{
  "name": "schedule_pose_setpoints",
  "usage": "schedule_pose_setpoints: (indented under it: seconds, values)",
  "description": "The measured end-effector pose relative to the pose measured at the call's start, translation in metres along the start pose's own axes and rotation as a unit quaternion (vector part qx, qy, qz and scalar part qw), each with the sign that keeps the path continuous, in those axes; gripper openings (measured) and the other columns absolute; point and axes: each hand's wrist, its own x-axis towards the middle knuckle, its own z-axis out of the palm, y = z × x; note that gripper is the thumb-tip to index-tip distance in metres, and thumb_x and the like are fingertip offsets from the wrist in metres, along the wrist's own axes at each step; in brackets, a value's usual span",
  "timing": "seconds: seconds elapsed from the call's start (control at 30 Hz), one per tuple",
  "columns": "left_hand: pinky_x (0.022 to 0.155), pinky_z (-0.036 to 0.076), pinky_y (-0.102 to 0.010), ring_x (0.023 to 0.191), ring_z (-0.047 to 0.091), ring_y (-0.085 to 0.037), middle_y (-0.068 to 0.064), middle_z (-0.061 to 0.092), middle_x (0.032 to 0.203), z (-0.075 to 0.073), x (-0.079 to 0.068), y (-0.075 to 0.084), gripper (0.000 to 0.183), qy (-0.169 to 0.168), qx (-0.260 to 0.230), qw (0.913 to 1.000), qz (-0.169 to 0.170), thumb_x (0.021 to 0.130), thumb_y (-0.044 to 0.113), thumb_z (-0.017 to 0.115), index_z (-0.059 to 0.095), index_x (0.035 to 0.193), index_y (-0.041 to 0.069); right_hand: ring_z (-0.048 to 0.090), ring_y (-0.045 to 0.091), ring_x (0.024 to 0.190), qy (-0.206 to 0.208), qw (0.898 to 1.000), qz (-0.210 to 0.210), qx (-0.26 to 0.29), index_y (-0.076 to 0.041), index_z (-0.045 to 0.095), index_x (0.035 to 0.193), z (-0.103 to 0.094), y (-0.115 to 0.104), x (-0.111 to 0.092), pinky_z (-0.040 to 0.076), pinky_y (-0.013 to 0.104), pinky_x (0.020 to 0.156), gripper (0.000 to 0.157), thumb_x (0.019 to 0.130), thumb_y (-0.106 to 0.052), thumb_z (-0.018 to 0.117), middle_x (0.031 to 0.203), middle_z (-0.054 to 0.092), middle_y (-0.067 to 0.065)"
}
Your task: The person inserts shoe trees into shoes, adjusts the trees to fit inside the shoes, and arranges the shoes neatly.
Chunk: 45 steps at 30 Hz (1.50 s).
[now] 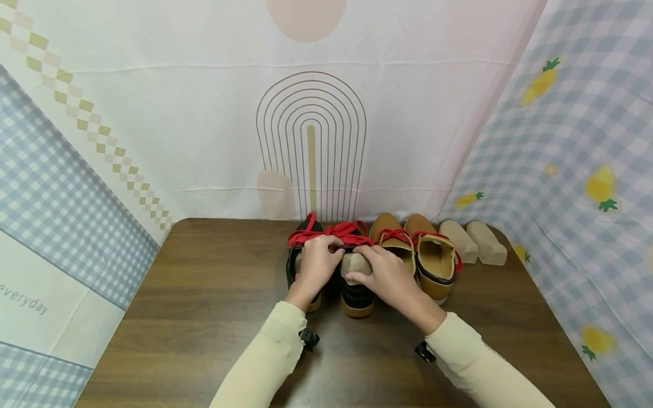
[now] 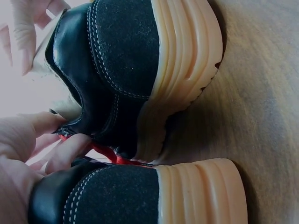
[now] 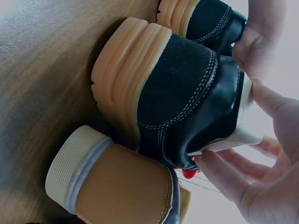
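Note:
A black shoe (image 1: 357,297) with red laces (image 1: 348,232) and a tan sole stands at the middle of the table's back edge, with a beige shoe insert (image 1: 355,265) sitting in its opening. My right hand (image 1: 390,275) holds the insert between thumb and fingers, as the right wrist view also shows. On the other side, my left hand (image 1: 317,262) pinches the shoe's collar near the laces. The matching black shoe (image 2: 112,193) stands just to the left, partly hidden under my left hand. A beige piece shows inside its opening in the head view.
To the right stands a pair of brown shoes (image 1: 437,288) with red laces, close beside the black one. Beyond them, two more beige shoe inserts (image 1: 486,243) lie near the table's back right corner. Patterned cloth (image 1: 204,124) hangs behind the wooden table (image 1: 214,317) and along both sides.

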Motion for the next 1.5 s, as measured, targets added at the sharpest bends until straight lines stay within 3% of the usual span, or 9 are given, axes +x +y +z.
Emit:
schedule_pose_setpoints:
  seconds: [0.2, 0.4, 0.7, 1.5]
  values:
    - [0.077, 0.060, -0.039, 0.086, 0.072, -0.020, -0.005, 0.078, 0.093, -0.001, 0.000, 0.001, 0.006, -0.004, -0.008, 0.9999, -0.005, 0.089, 0.012, 0.080, 0.081, 0.095, 0.012, 0.069, 0.027, 0.105, 0.002, 0.999, -0.029, 0.025, -0.013, 0.070, 0.125, -0.006, 0.003, 0.000, 0.056, 0.047, 0.088, 0.048, 0.085, -0.035, 0.085, 0.116, 0.073, 0.007]
    - [0.079, 0.059, -0.040, 0.087, 0.073, -0.020, -0.004, 0.078, 0.091, -0.001, 0.001, -0.001, 0.006, -0.004, -0.004, 0.9999, -0.011, 0.088, 0.012, 0.081, 0.081, 0.093, 0.012, 0.070, 0.025, 0.100, -0.006, 0.998, -0.039, 0.049, -0.013, 0.071, 0.123, -0.010, 0.006, 0.004, 0.057, 0.045, 0.085, 0.041, 0.086, -0.029, 0.084, 0.112, 0.074, 0.007]
    - [0.078, 0.059, -0.039, 0.086, 0.073, -0.019, -0.003, 0.078, 0.090, -0.001, 0.002, -0.001, 0.005, 0.000, -0.007, 1.0000, -0.007, 0.087, 0.013, 0.081, 0.081, 0.092, 0.012, 0.069, 0.023, 0.099, -0.018, 0.997, -0.031, 0.061, -0.014, 0.072, 0.120, -0.011, 0.007, 0.007, 0.055, 0.044, 0.085, 0.037, 0.088, -0.029, 0.083, 0.111, 0.073, 0.007]
    - [0.081, 0.059, -0.042, 0.088, 0.074, -0.019, -0.001, 0.079, 0.090, -0.001, 0.002, -0.004, 0.006, -0.005, -0.013, 0.9998, -0.016, 0.087, 0.016, 0.083, 0.082, 0.093, 0.014, 0.063, 0.023, 0.086, 0.015, 0.999, 0.001, 0.052, -0.015, 0.071, 0.114, 0.006, 0.008, 0.010, 0.054, 0.043, 0.075, 0.034, 0.087, -0.030, 0.083, 0.104, 0.064, 0.007]
